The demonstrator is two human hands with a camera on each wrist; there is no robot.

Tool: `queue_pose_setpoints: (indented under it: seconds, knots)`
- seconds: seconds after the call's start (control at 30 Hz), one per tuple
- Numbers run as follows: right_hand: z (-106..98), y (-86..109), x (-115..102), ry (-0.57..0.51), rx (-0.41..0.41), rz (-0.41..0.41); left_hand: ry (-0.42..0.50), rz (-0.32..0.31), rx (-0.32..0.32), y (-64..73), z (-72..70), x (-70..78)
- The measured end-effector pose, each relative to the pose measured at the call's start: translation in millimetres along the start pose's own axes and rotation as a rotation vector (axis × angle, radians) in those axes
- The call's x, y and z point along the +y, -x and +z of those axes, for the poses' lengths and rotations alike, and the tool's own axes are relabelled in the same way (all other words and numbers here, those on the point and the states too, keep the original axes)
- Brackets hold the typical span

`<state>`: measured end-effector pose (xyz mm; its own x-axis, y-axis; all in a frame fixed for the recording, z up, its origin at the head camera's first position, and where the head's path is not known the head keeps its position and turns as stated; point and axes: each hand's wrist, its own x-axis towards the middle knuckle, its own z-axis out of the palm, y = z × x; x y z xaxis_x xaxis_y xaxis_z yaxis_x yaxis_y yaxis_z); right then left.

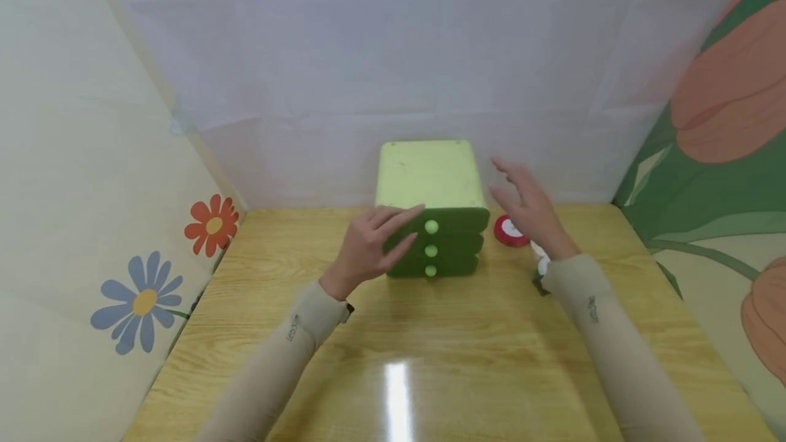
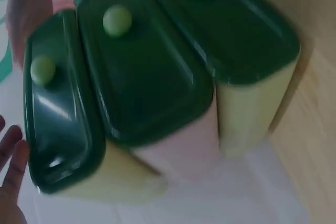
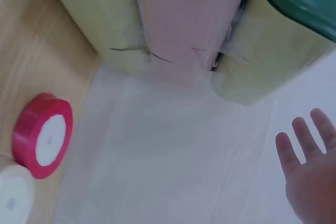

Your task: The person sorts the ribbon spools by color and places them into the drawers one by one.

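Note:
A small three-drawer cabinet (image 1: 431, 172) stands against the back wall, with a light green top and dark green drawer fronts (image 2: 149, 77) bearing round light green knobs (image 2: 117, 21). My left hand (image 1: 367, 244) is at its left front edge, fingers extended and overlapping the upper drawer fronts in the head view. In the left wrist view those fingertips are right beside the top drawer's edge. On the other side, my right hand (image 1: 533, 213) is raised with fingers spread, apart from the cabinet and holding nothing. The right wrist view shows light green and pink cabinet sides (image 3: 189, 27).
Right of the cabinet lies a red ribbon roll (image 3: 26, 132) on the wooden table (image 1: 467, 360). A white roll (image 3: 16, 195) is next to it, and a small dark green item (image 1: 540, 286) sits by my right sleeve. Flower-printed panels (image 1: 718, 244) flank the table.

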<state>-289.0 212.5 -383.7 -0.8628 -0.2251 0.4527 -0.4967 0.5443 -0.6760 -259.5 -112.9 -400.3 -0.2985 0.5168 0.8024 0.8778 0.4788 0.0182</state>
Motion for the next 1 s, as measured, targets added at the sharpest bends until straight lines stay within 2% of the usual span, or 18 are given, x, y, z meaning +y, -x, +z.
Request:
queue_pose_setpoints:
  seconds: [0.07,0.13,0.27,0.37,0.53,0.8,0.93,1.0]
  knots:
    - [1,-12.0,-2,0.032,-0.047,0.003,0.057,-0.033,-0.039,4.8,7.0,8.5]
    - [4,-23.3,-4,0.048,-0.084,-0.013,0.122,-0.091,-0.088,9.9,14.4,15.4]
    - [10,-40.0,-8,0.06,-0.15,-0.022,0.256,-0.241,-0.15,18.3,27.4,24.6]
    - [14,-49.4,-10,0.054,-0.192,-0.026,0.335,-0.345,-0.173,21.0,33.2,28.2]
    - [20,-58.5,-11,0.051,-0.242,-0.012,0.408,-0.449,-0.165,19.9,37.0,31.2]
    - [25,-62.9,-7,0.031,-0.272,0.005,0.501,-0.563,-0.138,14.9,45.1,34.7]
    - [26,-63.3,-4,0.033,-0.291,0.016,0.522,-0.622,-0.134,13.7,49.8,35.7]
    - [27,-64.2,-2,0.043,-0.297,0.018,0.533,-0.643,-0.112,12.8,52.3,35.8]
